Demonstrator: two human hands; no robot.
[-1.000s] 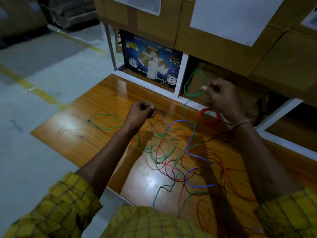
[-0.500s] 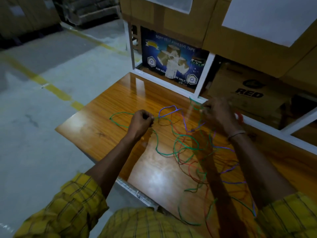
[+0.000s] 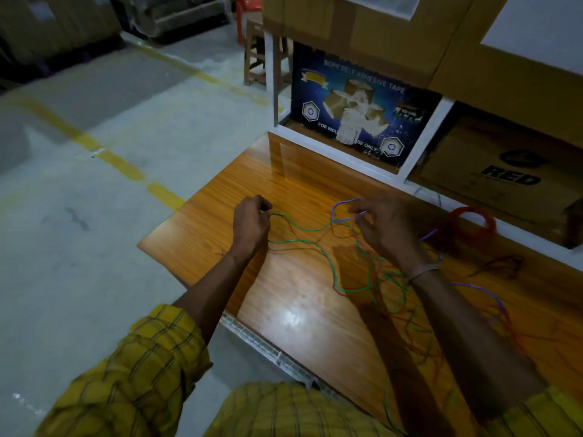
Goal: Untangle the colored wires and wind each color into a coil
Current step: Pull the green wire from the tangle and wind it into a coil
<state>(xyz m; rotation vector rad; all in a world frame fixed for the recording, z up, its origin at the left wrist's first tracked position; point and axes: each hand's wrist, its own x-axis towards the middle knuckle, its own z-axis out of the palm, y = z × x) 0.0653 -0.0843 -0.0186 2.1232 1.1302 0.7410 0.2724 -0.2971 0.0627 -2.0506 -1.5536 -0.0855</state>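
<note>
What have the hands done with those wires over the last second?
The right hand came down from its raised pull and now pinches the purple wire low over the table. The left hand keeps gripping the green wire. The red coil stayed put.

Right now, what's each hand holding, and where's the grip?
Left hand pinches the green wire at its end, near the table's left edge. Right hand pinches the purple wire just beside its raised loop. The red coil lies untouched.
</note>
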